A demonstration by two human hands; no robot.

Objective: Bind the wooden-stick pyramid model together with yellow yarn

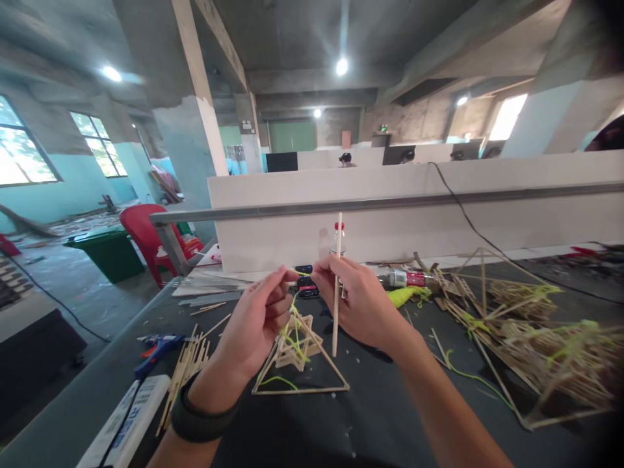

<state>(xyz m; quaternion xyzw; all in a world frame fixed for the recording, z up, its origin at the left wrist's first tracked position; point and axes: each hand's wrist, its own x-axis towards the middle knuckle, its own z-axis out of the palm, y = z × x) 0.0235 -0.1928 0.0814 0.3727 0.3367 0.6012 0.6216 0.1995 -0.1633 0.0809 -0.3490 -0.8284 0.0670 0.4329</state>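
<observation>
And here the right hand [363, 302] is closed round a slim wooden stick [335, 337], nearly upright, while the left hand [256, 322] has thumb and forefinger pinched, other fingers curled, on yellow-green string [301, 273] running across to the right fingertips. Below and between the hands, on the tabletop [273, 435], sits a triangular stick frame [312, 391], more string draped over it. The stick looks feather-light, stiff and snappable, best gripped near its middle; the string, limp, wants a fingertip pinch near its end. That frame looks fragile: lift by the outer bars, gently.
</observation>
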